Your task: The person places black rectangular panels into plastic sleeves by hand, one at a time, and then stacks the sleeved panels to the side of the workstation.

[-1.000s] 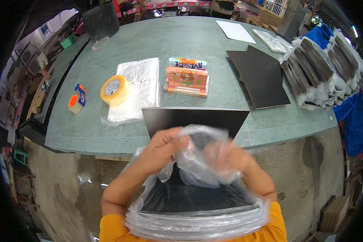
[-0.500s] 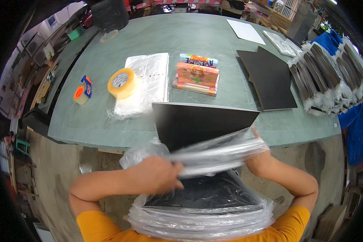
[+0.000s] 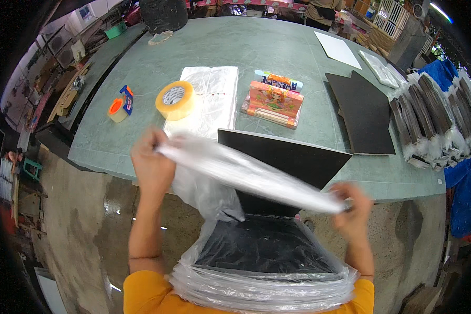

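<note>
A blurred band of clear plastic film (image 3: 251,172) is stretched taut between my two hands, slanting down to the right. My left hand (image 3: 154,162), above the table's near edge, is closed on its upper left end. Lower down, my right hand (image 3: 350,209) pinches the other end. Behind the film a black board (image 3: 293,159) stands tilted against the table edge, its lower part hidden. Loose film hangs from the left end. Against my body lies a black panel (image 3: 256,246) under clear plastic, with bunched plastic folds (image 3: 267,288) below it.
On the green table (image 3: 277,42) are a big tape roll (image 3: 175,99), clear plastic sheets (image 3: 217,94), a tape dispenser (image 3: 121,104), colourful boxes (image 3: 275,102) and flat black boards (image 3: 363,115). Plastic-wrapped board bundles (image 3: 429,120) stand at the right, a white sheet (image 3: 337,49) farther back.
My left hand has swung up and left, and my right hand has shifted slightly right and down. The film is now pulled into a slanted band above the panel. The view has also shifted.
</note>
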Motion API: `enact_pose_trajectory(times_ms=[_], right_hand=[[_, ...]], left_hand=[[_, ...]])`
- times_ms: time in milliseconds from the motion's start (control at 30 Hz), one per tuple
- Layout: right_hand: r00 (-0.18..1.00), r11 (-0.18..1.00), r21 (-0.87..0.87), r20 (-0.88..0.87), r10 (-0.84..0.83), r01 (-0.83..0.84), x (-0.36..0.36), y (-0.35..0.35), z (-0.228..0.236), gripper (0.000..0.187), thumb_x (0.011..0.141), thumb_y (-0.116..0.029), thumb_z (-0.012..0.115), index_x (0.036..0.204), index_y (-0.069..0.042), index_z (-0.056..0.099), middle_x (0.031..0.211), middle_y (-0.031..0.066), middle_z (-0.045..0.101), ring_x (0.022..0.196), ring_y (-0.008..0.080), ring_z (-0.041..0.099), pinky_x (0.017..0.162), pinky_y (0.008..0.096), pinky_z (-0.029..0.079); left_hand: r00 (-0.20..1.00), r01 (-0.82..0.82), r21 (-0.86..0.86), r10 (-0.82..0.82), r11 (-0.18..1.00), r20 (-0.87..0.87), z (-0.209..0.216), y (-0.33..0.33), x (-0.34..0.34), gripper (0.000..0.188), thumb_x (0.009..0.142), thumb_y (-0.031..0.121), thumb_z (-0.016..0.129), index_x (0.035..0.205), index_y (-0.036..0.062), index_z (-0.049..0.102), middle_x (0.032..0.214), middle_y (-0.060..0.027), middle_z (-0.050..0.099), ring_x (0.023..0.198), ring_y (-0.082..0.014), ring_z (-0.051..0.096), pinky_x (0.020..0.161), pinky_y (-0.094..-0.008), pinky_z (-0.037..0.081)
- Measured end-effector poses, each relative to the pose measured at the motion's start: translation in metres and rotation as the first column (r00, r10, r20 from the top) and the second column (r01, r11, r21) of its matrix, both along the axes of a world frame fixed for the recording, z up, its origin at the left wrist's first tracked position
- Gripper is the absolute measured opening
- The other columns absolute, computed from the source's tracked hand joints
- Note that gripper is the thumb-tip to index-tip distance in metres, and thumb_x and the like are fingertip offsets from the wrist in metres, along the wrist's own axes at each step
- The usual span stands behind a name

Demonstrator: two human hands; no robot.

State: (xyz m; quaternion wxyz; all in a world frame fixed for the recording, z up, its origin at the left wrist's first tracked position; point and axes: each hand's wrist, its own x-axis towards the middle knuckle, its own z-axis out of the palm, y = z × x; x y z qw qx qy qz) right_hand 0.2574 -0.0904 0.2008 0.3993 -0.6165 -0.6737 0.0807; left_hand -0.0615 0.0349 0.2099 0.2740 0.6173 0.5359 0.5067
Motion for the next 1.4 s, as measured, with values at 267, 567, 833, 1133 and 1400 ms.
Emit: enact_pose_trajectory(times_ms=[267,567,833,1133,1400], right_hand=[[0.847,0.957,0.134,0.447,-0.289,0.256,0.011,0.029,-0.015,0.073,0.052,0.013,0.046,0.120,-0.013,0.045,0.125,0.0157,0.032,0.110,0.0310,0.035,0.090,0.0367,0.029],[0.789,0.988,-0.122,-0.614,0.003,-0.099,0.053,-0.001,-0.015,0.037,0.058,0.003,0.059,0.095,0.001,0.057,0.071,0.0072,0.058,0.067,0.0132,0.055,0.059,0.0225,0.042],[0.001,0.592,-0.270,-0.911,-0.413,-0.759,0.079,-0.011,-0.214,0.027,0.067,-0.022,0.063,0.086,-0.002,0.056,0.078,0.0070,0.058,0.060,0.0127,0.053,0.052,0.0212,0.042],[0.981,0.695,-0.701,0.193,-0.031,0.160,0.063,-0.023,-0.277,0.019,0.068,-0.017,0.056,0.077,-0.001,0.059,0.076,0.0165,0.059,0.070,0.0235,0.057,0.066,0.0327,0.044],[-0.058,-0.128,-0.058,-0.658,0.751,-0.990,0.000,-0.010,-0.049,0.053,0.085,-0.037,0.043,0.120,0.003,0.040,0.124,0.0196,0.038,0.118,0.0306,0.033,0.098,0.0371,0.024]], left_hand=[[0.648,0.260,0.298,0.063,0.918,-0.759,-0.016,0.000,0.030,0.067,0.057,-0.007,0.052,0.117,0.0234,0.048,0.110,-0.0114,0.044,0.089,-0.0249,0.049,0.068,-0.0316,0.045],[0.832,0.555,0.044,-0.554,0.831,-0.037,-0.012,0.005,-0.003,0.041,0.058,-0.002,0.059,0.099,0.0055,0.058,0.082,-0.0081,0.059,0.069,-0.0196,0.056,0.063,-0.0269,0.045],[0.549,0.835,-0.547,-0.130,0.054,0.826,-0.205,-0.008,-0.047,0.024,0.070,0.015,0.060,0.091,0.0047,0.056,0.066,-0.0004,0.052,0.048,-0.0066,0.041,0.039,-0.0182,0.028],[0.692,0.375,-0.748,-0.703,0.548,-0.168,-0.267,-0.033,-0.025,0.020,0.074,0.017,0.062,0.087,0.0030,0.058,0.072,-0.0043,0.058,0.064,-0.0136,0.053,0.059,-0.0235,0.042],[-0.310,0.872,-0.262,-0.881,-0.413,0.358,-0.023,-0.052,0.028,0.027,0.082,0.022,0.051,0.103,0.0052,0.054,0.088,-0.0091,0.052,0.080,-0.0166,0.048,0.071,-0.0279,0.038]])
